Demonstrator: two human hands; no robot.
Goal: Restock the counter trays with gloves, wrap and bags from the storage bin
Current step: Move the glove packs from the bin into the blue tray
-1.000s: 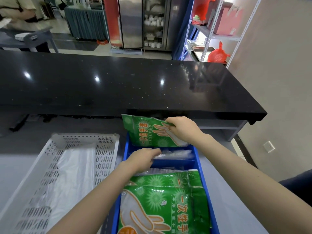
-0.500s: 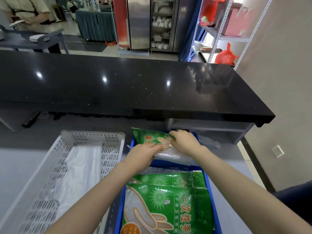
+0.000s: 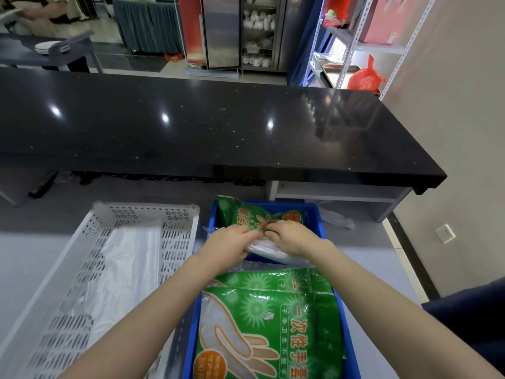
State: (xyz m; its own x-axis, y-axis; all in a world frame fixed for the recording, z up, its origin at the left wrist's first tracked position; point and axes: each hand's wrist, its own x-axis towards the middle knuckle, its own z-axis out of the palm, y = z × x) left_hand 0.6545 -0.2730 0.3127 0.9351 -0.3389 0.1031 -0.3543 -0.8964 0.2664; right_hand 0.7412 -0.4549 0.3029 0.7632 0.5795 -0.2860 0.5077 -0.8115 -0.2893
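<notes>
Inside blue tray (image 3: 319, 222), glove pack (image 3: 246, 214) under both hands' fingers (image 3: 252, 234)

On the work surface (image 3: 41, 242) two containers sit side by side, the perforated tray (image 3: 175, 242) to the left and the storage bin (image 3: 321, 228) just to its right, with a sheet of plastic (image 3: 128, 258) lying inside the tray. In the bin, two glove packs (image 3: 273, 318) lie stacked flat at the near end and another glove pack (image 3: 246, 214) leans against the far wall, while both hands, left hand (image 3: 229, 243) and right hand (image 3: 291, 237), meet over a clear bag (image 3: 276, 253) between those packs. Behind it all runs the raised counter (image 3: 191, 127), with a shelving rack (image 3: 355, 47) beyond its right end.
</notes>
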